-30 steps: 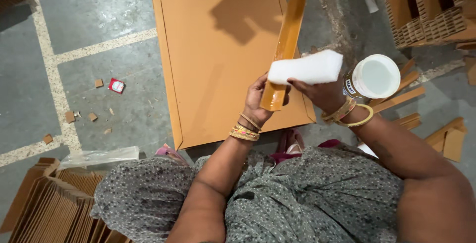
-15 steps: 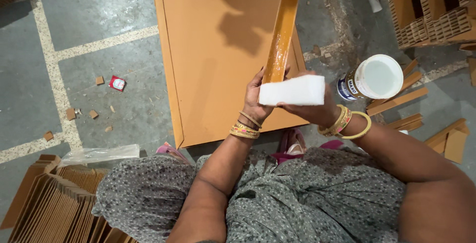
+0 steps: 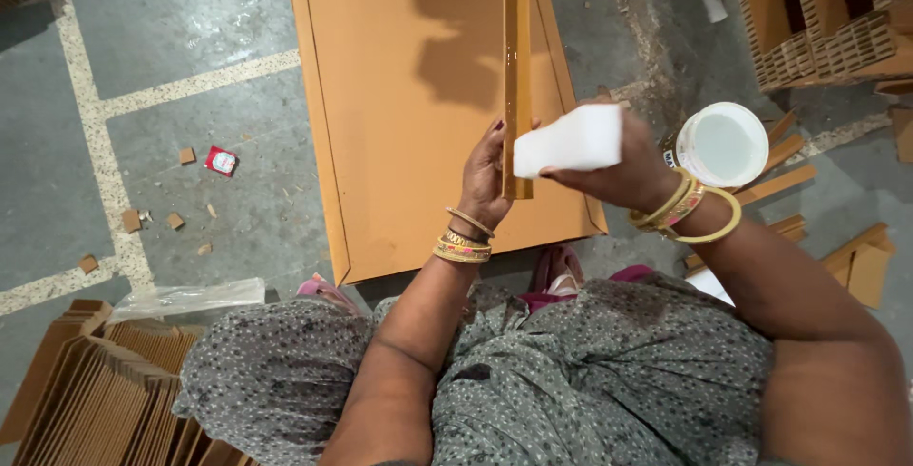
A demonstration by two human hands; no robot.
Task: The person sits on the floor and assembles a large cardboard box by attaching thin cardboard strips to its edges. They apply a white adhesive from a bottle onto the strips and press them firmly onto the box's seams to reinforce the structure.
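My left hand [image 3: 485, 176] grips the lower end of a long narrow cardboard strip [image 3: 516, 57], held upright and glossy with wet glue. My right hand [image 3: 623, 176] holds a white rectangular sponge block [image 3: 569, 140] pressed against the strip near its bottom. Both wrists wear bangles. Under the hands lies a large flat brown cardboard sheet [image 3: 409, 114] on the grey floor. An open white tub of white glue [image 3: 721, 145] stands just right of my right hand.
A stack of folded corrugated cardboard [image 3: 105, 399] sits at the lower left. More cardboard stacks [image 3: 818, 19] are at the upper right. Loose cardboard strips [image 3: 789, 181] lie by the tub. Small scraps and a red wrapper [image 3: 221, 161] dot the floor at left.
The strip has swung from a rightward tilt to nearly vertical. The sponge has slid down the strip toward its lower end and shifted a little to the right.
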